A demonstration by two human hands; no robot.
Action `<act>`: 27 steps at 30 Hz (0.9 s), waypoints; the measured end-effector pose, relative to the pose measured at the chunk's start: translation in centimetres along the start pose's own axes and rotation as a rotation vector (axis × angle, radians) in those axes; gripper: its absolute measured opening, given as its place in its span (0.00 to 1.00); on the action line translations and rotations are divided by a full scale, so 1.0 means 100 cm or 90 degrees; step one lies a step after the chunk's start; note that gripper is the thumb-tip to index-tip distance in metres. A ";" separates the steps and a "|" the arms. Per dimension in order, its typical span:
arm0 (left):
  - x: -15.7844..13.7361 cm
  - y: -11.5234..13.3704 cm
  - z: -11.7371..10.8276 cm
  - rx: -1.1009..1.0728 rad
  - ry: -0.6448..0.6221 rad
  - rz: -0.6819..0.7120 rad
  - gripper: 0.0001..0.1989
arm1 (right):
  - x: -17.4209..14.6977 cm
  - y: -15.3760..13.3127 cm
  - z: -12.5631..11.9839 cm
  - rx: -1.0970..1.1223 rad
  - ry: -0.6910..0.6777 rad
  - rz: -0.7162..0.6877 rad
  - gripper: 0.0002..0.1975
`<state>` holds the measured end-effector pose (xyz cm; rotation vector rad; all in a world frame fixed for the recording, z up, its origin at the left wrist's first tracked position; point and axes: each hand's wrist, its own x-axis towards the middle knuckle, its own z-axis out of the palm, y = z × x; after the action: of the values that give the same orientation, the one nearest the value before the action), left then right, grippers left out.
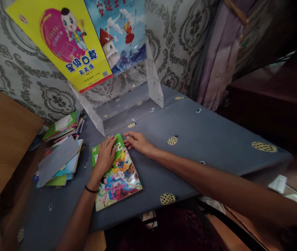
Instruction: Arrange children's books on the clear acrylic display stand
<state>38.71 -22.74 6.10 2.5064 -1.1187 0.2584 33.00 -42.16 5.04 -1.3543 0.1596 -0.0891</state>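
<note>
A green picture-cover book (122,174) with bright cartoon figures lies flat near the table's front edge. Across its upper left part rests my left hand (107,153), fingers stretched out over the cover, a dark band round the wrist. My right hand (137,142) is just off the book's top right corner, low over the tablecloth, its fingers loosely extended and nothing visible in them. Behind the book stands a clear acrylic book rack (127,113) holding a yellow workbook (67,45) and a blue storybook (122,31) upright on its upper tier.
Loose books (58,162) lie in an untidy pile at the left, with another stack of books (63,125) behind them. The table (190,136) has a grey cloth with pineapple prints. Patterned wallpaper and a purple curtain (220,52) are at the back; a wooden panel (4,139) stands left.
</note>
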 end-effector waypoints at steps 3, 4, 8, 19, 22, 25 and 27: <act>-0.001 0.001 0.001 0.004 0.013 0.011 0.20 | -0.001 -0.001 -0.001 0.015 -0.006 -0.002 0.12; -0.001 0.001 0.001 0.007 0.015 0.014 0.20 | -0.001 -0.002 -0.001 0.017 -0.008 -0.003 0.12; -0.001 0.001 0.002 0.018 0.015 0.021 0.20 | -0.001 -0.005 -0.002 -0.016 -0.023 -0.003 0.13; -0.002 0.006 0.003 0.020 0.000 -0.013 0.20 | 0.000 -0.002 0.009 -0.587 -0.082 -0.393 0.17; -0.002 0.007 0.002 0.018 -0.018 -0.026 0.21 | 0.005 0.000 0.012 -0.630 -0.129 -0.414 0.21; -0.002 0.007 0.002 0.016 -0.022 -0.033 0.21 | 0.010 0.002 0.012 -0.646 -0.107 -0.372 0.22; -0.002 0.006 0.003 0.014 -0.013 -0.030 0.21 | 0.011 0.004 0.010 -0.643 -0.090 -0.351 0.22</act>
<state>38.10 -23.10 5.97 2.5561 -1.0692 0.2327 34.28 -41.27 4.76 -2.3777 -0.3475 -0.4140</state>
